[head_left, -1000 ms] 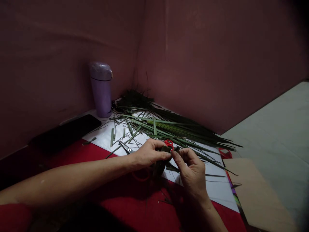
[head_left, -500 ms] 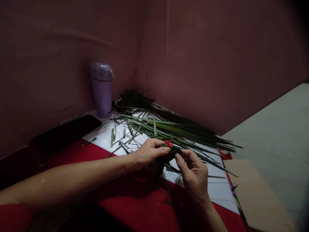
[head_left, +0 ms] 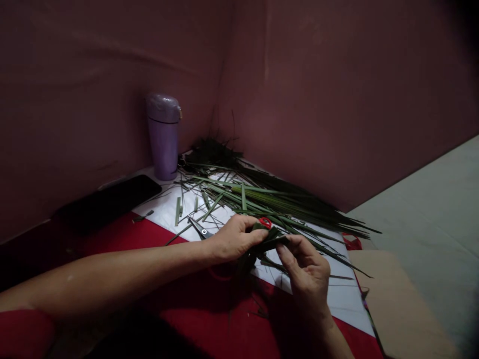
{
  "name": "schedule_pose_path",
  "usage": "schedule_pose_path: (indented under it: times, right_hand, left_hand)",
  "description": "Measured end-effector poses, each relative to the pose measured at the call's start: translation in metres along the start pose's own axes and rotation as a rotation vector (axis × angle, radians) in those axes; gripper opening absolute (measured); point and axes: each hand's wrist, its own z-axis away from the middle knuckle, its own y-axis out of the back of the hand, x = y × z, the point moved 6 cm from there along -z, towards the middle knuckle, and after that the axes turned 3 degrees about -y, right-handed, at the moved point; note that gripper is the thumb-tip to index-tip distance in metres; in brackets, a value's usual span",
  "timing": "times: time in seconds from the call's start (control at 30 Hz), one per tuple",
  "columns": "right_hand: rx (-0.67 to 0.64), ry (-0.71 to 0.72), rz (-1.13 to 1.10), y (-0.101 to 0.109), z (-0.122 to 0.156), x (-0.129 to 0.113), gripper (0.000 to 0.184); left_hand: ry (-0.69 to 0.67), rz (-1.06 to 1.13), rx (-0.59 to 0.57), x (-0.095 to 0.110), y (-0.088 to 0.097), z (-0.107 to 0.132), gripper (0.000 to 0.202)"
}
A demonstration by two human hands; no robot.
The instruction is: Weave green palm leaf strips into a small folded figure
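My left hand (head_left: 235,240) is closed, its thumb and fingers gripping a dark folded leaf strip (head_left: 267,240). On the strip's right end, the thumb and fingers of my right hand (head_left: 309,267) pinch an edge. Scissors (head_left: 204,232) lie on the white sheet with their blades pointing up and left, partly behind my left wrist. A red ring (head_left: 265,223), seemingly a scissor handle, shows just beyond my left fingertips. More of the dark leaf hangs below my hands, its shape hard to make out in the shadow.
Long green leaf strips (head_left: 284,202) spread over the white sheet (head_left: 348,304), with short cut pieces (head_left: 178,212) to the left. A purple tumbler (head_left: 163,139) and a black phone-like slab (head_left: 112,199) stand near the wall. Red cloth (head_left: 202,329) covers the near side; a tan board (head_left: 400,299) lies right.
The view has shifted slightly, so the scene sits a little further right. My right hand has moved slightly right and down with the leaf's edge; both hands keep hold of the leaf strip.
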Motion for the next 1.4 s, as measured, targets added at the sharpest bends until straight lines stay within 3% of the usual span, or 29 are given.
schedule_pose_path:
  times: [0.3,0.6,0.97,1.27,1.4]
  right_hand:
    - [0.001,-0.061,-0.013,-0.0006,-0.0011,0.0030,0.009]
    - [-0.028,-0.101,-0.025,-0.0040,-0.0015,0.0011,0.010]
    - [0.056,-0.111,0.039,-0.0013,-0.0025,0.0008,0.015]
    - [-0.064,-0.120,-0.052,-0.0066,0.0010,-0.0009,0.012]
    - [0.020,-0.153,-0.049,-0.0018,-0.0017,0.0009,0.013]
  left_hand:
    - [-0.020,-0.005,-0.005,0.0040,-0.0014,0.0012,0.021]
    - [0.035,0.034,-0.017,-0.0050,-0.0005,0.0008,0.020]
    - [0.009,-0.033,-0.034,-0.0004,-0.0021,0.0011,0.017]
    - [0.013,-0.045,-0.037,-0.0033,-0.0006,0.0007,0.018]
    - [0.022,-0.011,-0.032,-0.0033,-0.0007,0.0011,0.019]
